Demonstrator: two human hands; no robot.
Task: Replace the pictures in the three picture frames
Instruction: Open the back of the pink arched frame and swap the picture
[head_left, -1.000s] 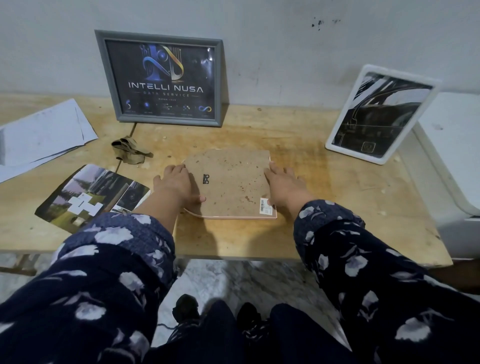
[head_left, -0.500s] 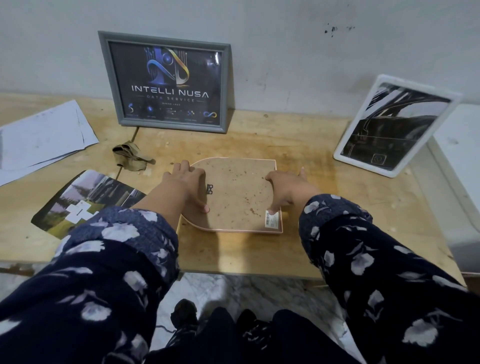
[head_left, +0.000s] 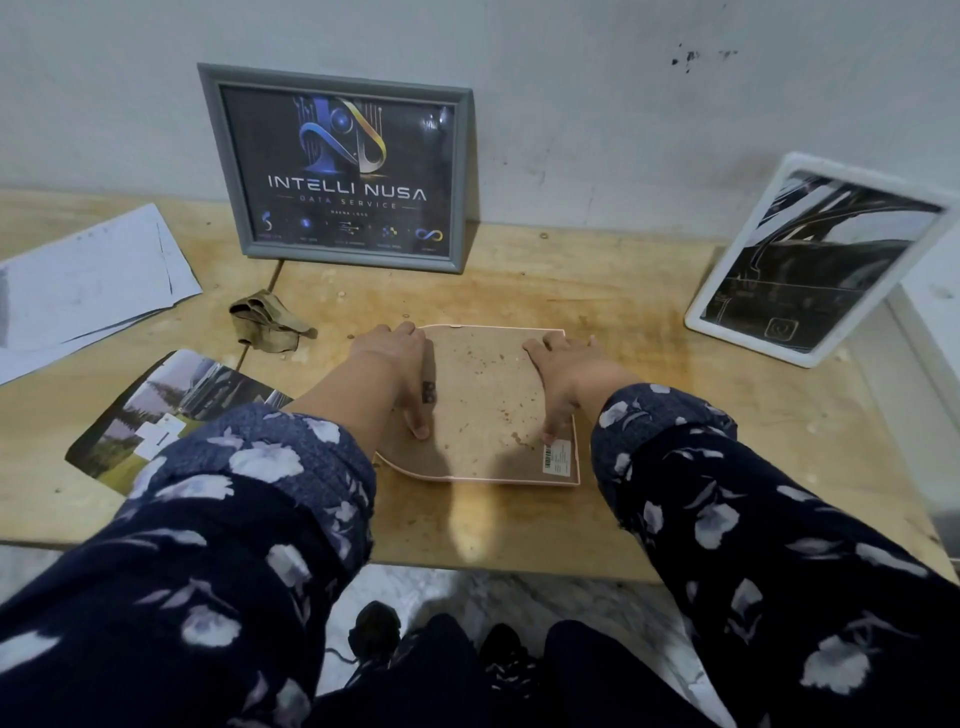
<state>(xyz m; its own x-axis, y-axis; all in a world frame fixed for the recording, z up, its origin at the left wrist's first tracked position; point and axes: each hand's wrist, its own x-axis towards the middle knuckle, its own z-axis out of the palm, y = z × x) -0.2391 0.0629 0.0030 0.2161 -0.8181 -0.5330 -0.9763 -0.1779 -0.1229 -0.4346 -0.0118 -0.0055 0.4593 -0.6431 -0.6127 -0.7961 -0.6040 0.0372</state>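
Note:
A pink-edged picture frame (head_left: 483, 415) lies face down in the middle of the wooden table (head_left: 675, 415), its brown backing board up. My left hand (head_left: 397, 364) grips its left side, thumb pressed on the backing. On the right side my right hand (head_left: 558, 371) grips the frame the same way. A grey frame (head_left: 337, 166) with a dark logo picture leans against the wall behind. Leaning at the right is a white frame (head_left: 815, 260) with a dark picture. A loose landscape photo (head_left: 171, 410) lies flat at the left.
White paper sheets (head_left: 88, 280) lie at the far left. A crumpled brown cloth (head_left: 267, 322) sits between the grey frame and the photo. A white box (head_left: 935, 332) stands at the right edge. Floor and my shoes show below the table's front edge.
The view has shifted a little. Both hands have slid from the frame's sides further onto the backing board, thumbs now pressing down on it. The frame stays flat on the table.

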